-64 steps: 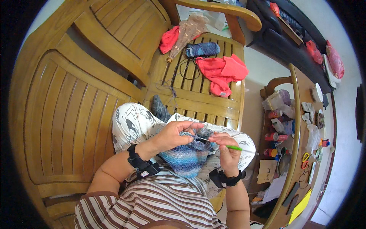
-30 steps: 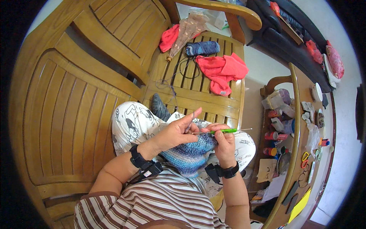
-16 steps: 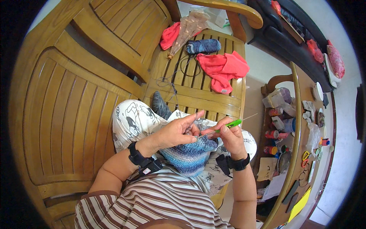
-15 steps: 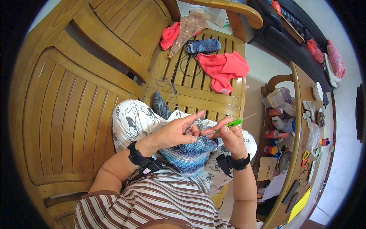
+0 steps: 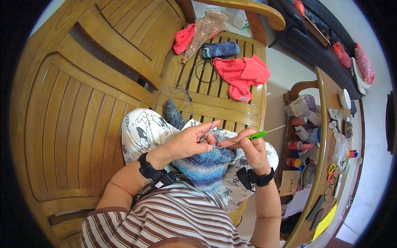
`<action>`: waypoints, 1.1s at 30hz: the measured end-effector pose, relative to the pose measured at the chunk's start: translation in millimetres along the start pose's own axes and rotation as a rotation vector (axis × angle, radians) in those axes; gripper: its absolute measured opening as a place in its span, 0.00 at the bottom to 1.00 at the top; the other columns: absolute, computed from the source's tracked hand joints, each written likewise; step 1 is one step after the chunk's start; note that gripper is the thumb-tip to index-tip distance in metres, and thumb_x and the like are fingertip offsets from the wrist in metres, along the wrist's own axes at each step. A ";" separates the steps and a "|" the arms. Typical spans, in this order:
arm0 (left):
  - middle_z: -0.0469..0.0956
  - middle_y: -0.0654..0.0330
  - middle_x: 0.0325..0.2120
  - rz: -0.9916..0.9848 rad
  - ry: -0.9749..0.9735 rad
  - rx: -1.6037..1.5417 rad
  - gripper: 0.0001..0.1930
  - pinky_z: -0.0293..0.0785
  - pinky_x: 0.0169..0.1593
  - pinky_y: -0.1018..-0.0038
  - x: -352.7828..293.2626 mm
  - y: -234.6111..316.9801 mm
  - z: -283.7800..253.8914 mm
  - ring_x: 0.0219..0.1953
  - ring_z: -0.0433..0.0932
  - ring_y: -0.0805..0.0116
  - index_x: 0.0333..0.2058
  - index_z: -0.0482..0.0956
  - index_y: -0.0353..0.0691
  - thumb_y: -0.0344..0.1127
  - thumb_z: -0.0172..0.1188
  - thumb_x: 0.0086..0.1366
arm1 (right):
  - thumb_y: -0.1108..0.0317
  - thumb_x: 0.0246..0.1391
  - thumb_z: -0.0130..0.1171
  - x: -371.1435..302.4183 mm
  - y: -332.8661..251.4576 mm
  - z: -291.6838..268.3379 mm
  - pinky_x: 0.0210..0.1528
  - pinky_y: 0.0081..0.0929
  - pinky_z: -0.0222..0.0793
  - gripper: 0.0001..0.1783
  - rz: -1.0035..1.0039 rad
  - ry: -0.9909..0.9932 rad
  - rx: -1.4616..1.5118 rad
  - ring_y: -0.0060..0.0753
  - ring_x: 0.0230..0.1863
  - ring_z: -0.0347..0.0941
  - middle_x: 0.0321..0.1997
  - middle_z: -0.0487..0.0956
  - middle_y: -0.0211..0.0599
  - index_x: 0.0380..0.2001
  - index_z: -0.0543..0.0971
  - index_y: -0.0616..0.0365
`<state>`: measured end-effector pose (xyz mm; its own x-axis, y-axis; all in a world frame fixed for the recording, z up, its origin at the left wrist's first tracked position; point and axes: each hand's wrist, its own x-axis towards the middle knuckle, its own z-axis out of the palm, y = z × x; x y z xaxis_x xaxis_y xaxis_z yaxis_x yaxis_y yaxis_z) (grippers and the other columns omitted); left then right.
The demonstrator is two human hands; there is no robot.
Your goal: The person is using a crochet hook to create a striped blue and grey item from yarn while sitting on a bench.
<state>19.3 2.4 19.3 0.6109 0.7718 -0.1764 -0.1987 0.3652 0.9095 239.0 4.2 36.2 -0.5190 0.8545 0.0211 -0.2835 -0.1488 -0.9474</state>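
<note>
The right hand's (image 5: 253, 152) fingers pinch a green-handled metal crochet hook (image 5: 253, 136); the left hand's (image 5: 188, 142) fingers clasp the striped blue crocheted yarn piece (image 5: 205, 167) lying on the lap. A blue-grey yarn skein (image 5: 220, 49) rests farther off on the slatted wooden bench (image 5: 215, 93).

Blue striped crochet piece (image 5: 205, 165), bunched, on lap. Green-handled hook (image 5: 253, 136), tilted, metal tip toward piece's top edge. Thin yarn (image 5: 188, 93) trailing up to blue skein (image 5: 220, 49) on bench.

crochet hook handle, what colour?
Bright green handle on the crochet hook, pinched in the right hand. Head view shows it best.
</note>
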 end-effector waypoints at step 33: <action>0.69 0.68 0.30 -0.018 0.054 -0.149 0.35 0.64 0.41 0.86 -7.4 -5.8 -2.9 0.34 0.67 0.82 0.60 0.52 0.37 0.23 0.56 0.55 | 0.79 0.45 0.56 -17.1 26.5 36.1 0.45 0.35 0.67 0.08 -0.654 0.260 -0.721 0.43 0.42 0.71 0.38 0.74 0.41 0.32 0.76 0.57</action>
<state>13.7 -3.9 14.2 0.5743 0.7896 -0.2162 -0.3019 0.4498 0.8406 211.2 -32.4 22.2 -0.2202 0.7555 0.6170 0.1506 0.6513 -0.7437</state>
